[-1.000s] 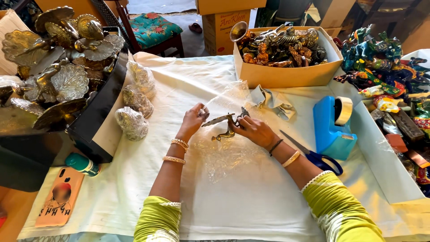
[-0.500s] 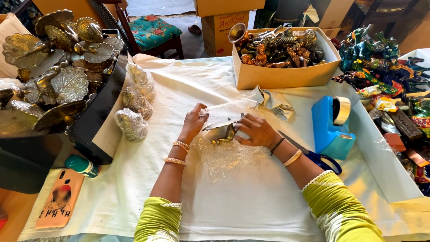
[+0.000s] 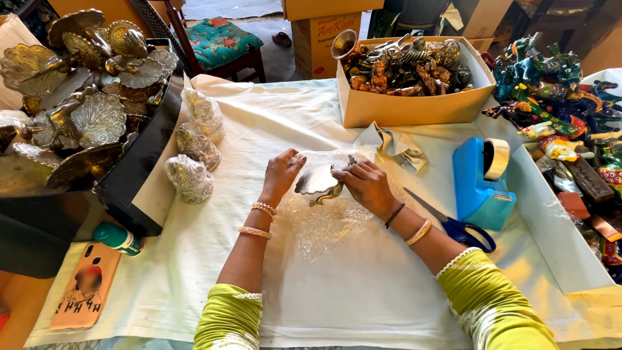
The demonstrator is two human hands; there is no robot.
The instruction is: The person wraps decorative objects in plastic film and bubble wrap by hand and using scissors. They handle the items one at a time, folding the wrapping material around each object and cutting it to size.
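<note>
Both hands on it: left hand point(image 3: 282, 176) and right hand point(image 3: 364, 185) grip the brass figurine point(image 3: 322, 183) on bubble wrap point(image 3: 321, 223), unwrapped. Three wrapped bundles point(image 3: 189, 178) sit at nine o'clock (more wait in the box point(image 3: 414, 107), twelve o'clock).

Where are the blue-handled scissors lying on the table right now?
In the head view, the scissors lie on the white cloth by the person's right forearm, just in front of the blue tape dispenser.

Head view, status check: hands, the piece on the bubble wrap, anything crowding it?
Left hand and right hand both on brass figurine, grip unclear. Figurine lies on bubble wrap on white cloth. Scissors and blue tape dispenser beside right wrist, not touching.
</note>
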